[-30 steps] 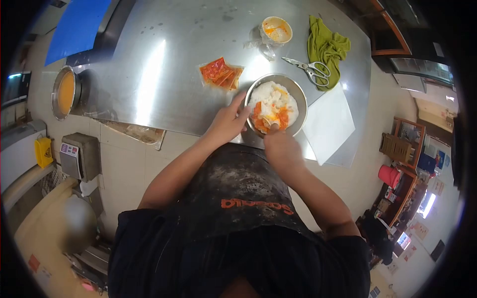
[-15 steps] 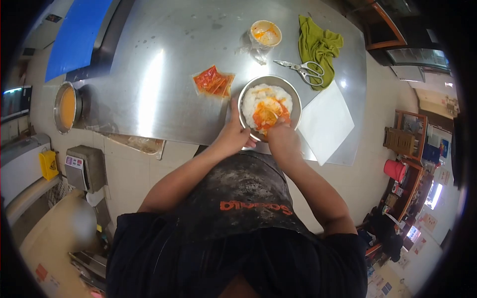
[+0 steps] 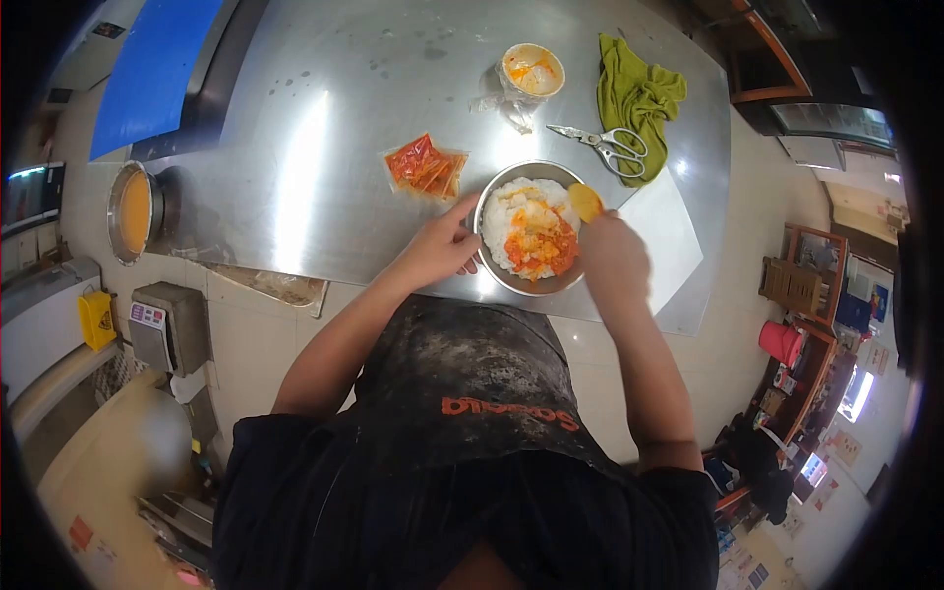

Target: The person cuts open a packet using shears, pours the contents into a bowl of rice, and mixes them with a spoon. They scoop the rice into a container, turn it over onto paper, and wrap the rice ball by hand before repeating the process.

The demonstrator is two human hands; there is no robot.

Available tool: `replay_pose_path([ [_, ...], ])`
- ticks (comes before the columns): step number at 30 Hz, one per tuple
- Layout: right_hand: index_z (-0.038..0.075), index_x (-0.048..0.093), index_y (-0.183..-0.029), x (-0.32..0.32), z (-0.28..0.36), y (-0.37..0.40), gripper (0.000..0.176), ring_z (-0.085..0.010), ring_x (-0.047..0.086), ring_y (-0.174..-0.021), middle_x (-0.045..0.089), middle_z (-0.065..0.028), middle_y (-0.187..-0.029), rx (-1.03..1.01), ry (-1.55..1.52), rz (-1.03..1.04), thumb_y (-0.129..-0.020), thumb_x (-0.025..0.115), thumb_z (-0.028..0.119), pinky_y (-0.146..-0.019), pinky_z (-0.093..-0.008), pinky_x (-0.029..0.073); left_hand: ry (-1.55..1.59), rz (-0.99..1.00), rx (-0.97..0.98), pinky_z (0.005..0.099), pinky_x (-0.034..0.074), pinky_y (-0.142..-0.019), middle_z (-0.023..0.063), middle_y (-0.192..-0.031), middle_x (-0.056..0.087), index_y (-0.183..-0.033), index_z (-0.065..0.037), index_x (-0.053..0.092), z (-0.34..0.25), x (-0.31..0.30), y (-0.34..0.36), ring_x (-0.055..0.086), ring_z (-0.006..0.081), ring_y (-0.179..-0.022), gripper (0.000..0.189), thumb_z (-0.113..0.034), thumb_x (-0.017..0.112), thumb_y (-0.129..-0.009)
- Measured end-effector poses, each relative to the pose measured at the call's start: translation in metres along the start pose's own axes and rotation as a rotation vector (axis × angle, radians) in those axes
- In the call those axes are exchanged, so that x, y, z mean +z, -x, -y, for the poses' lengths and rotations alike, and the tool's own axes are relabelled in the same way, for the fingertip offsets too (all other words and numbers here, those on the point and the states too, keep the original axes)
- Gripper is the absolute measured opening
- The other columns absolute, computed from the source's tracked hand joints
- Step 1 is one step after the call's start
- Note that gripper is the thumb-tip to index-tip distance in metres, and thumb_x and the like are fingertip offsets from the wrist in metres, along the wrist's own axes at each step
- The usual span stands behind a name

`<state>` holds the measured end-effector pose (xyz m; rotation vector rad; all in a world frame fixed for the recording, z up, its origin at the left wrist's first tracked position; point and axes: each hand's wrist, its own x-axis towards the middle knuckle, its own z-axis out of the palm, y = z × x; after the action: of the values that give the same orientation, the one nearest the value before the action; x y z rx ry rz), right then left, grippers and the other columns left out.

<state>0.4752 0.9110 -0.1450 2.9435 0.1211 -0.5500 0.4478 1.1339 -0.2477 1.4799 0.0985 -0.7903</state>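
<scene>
A round metal bowl (image 3: 481,218) holds white rice (image 3: 509,202) topped with a chunky orange-red sauce (image 3: 547,252). My left hand (image 3: 440,243) grips the bowl's left side, its index finger stretched along the rim. At the right rim, my right hand (image 3: 618,251) is closed around the handle of a spoon (image 3: 586,203). The spoon's yellow-orange head is raised over the bowl's right edge, off the food; its handle is hidden in my fingers. Left of the bowl lie clear packets of red sauce (image 3: 427,167).
Behind the bowl are a sauce-smeared paper cup (image 3: 532,71), crumpled clear plastic (image 3: 518,116), scissors (image 3: 606,147) and a green cloth (image 3: 639,103). A white sheet (image 3: 664,228) lies to the right. A pan of orange liquid (image 3: 136,213) stands far left by the steel table (image 3: 344,236).
My right hand has lifted the spoon out of the sauce, up and right to the bowl's rim. My left hand stays at the bowl, shifted slightly left.
</scene>
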Motion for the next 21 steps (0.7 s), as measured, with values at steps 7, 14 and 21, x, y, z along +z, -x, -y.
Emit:
replay_pose_path([
  [7,-0.006,0.058,-0.102,0.002,0.024,0.013,0.019,-0.0367,0.07,-0.073,0.067,-0.0203,-0.079,-0.12,-0.11,0.08,-0.087,0.05,0.004,-0.064,-0.0436,0.058,0.293,-0.101,0.112,0.0297,0.059,-0.067,0.0132,-0.086,0.066,-0.154,-0.007,0.011,0.034,0.038,0.005,0.068,0.0182,-0.071,0.068,0.0,0.047,-0.096],
  [14,-0.002,0.068,-0.082,-0.003,0.027,0.031,0.014,-0.0297,0.069,-0.074,0.064,-0.0141,-0.079,-0.271,-0.007,0.082,-0.084,0.061,0.01,-0.064,-0.0384,0.057,0.437,-0.027,0.081,0.0324,0.06,-0.07,0.0181,-0.09,0.067,-0.152,-0.017,-0.017,0.03,0.064,0.015,0.071,0.0223,-0.078,0.086,0.003,0.045,-0.096],
  [21,-0.004,0.061,-0.088,0.01,0.011,0.036,0.014,-0.0339,0.069,-0.065,0.066,-0.0191,-0.071,-0.379,-0.056,0.016,-0.086,0.055,0.009,-0.058,-0.0437,0.056,0.515,0.066,-0.017,0.0359,0.06,-0.077,0.0212,-0.107,0.064,-0.152,-0.027,-0.016,0.019,0.072,0.018,0.071,0.0257,-0.088,0.086,-0.001,0.046,-0.098],
])
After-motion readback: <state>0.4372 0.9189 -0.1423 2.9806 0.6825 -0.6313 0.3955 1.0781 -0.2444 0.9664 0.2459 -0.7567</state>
